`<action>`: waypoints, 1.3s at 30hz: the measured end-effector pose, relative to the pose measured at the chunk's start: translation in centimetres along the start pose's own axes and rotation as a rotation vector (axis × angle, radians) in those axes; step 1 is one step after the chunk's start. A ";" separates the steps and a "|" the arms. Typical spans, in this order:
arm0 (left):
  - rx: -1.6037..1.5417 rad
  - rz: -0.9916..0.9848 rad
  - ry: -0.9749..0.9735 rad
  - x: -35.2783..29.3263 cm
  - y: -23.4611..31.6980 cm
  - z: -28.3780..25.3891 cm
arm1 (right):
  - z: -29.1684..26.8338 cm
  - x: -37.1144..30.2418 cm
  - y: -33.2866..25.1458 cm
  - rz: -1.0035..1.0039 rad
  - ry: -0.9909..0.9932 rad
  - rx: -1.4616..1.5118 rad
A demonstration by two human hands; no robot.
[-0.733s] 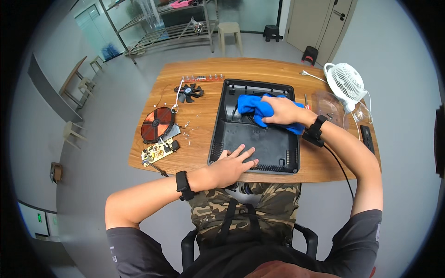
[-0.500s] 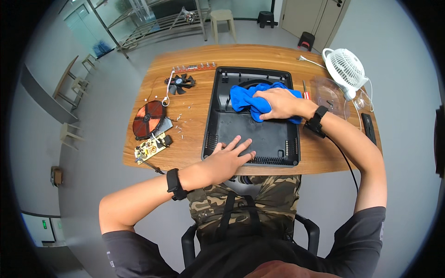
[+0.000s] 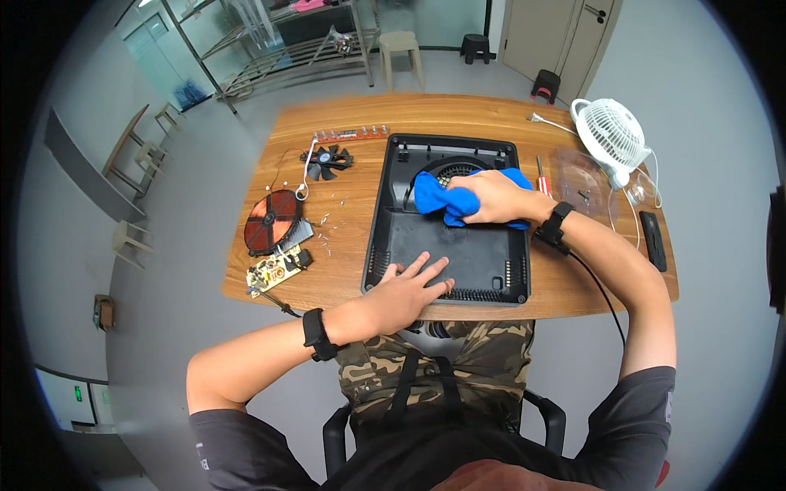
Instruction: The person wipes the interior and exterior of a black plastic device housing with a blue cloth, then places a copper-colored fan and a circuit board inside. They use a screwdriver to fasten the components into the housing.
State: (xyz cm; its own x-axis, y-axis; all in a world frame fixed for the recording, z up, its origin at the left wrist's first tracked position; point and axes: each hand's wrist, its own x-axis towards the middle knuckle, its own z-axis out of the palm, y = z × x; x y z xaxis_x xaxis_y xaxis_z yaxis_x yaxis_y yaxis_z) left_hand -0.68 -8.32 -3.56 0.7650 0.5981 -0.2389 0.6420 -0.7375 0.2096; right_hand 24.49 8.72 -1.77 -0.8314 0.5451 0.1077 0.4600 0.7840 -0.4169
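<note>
Fingers (image 3: 467, 183) gripped a crumpled blue cloth (image 3: 446, 199) over a black housing (image 3: 467, 254)

Curled palm-down, the right hand (image 3: 495, 199) bunched the soft fabric above the housing's far half, its forearm angled in from the right. The left hand (image 3: 397, 299) lay with digits spread wide on the near part. Shallow moulded plastic with slotted vents, the housing rested on the wood-grain worktop (image 3: 356, 214), right of a round copper-coloured coil (image 3: 274, 219).

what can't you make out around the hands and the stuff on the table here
All in the head view:
- Part of the round vent in the black casing: hidden by the blue cloth and right hand.
- Casing surface beneath the left hand: covered by that hand.
- Pale bits left of the casing: too small to identify.
- Dark pieces at the clear tray: too small to identify.
</note>
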 end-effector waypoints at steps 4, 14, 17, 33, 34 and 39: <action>-0.007 -0.011 -0.020 0.1 0.1 0.0 | -0.3 0.5 1.2 0.119 0.404 0.191; 0.012 -0.031 -0.051 0.3 0.4 -0.3 | 0.8 1.1 2.0 0.151 -0.047 -0.045; 0.017 -0.025 -0.050 0.3 0.3 -0.2 | 0.5 1.9 2.2 0.208 -0.185 -0.035; 0.008 -0.021 -0.019 0.3 0.3 -0.1 | 0.9 1.9 1.8 0.065 -0.092 -0.076; 0.005 -0.026 -0.025 0.3 0.3 -0.2 | 0.9 2.0 1.4 0.079 -0.097 -0.065; 0.007 -0.022 -0.038 0.3 0.2 -0.1 | 1.1 1.7 1.2 0.081 -0.080 -0.036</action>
State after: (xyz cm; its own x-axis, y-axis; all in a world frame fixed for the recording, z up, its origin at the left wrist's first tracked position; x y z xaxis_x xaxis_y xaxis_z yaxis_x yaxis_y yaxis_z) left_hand -0.26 -8.27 -3.49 0.7482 0.6019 -0.2792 0.6581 -0.7266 0.1973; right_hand 23.29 10.28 -3.09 -0.8124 0.5831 0.0021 0.5368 0.7492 -0.3881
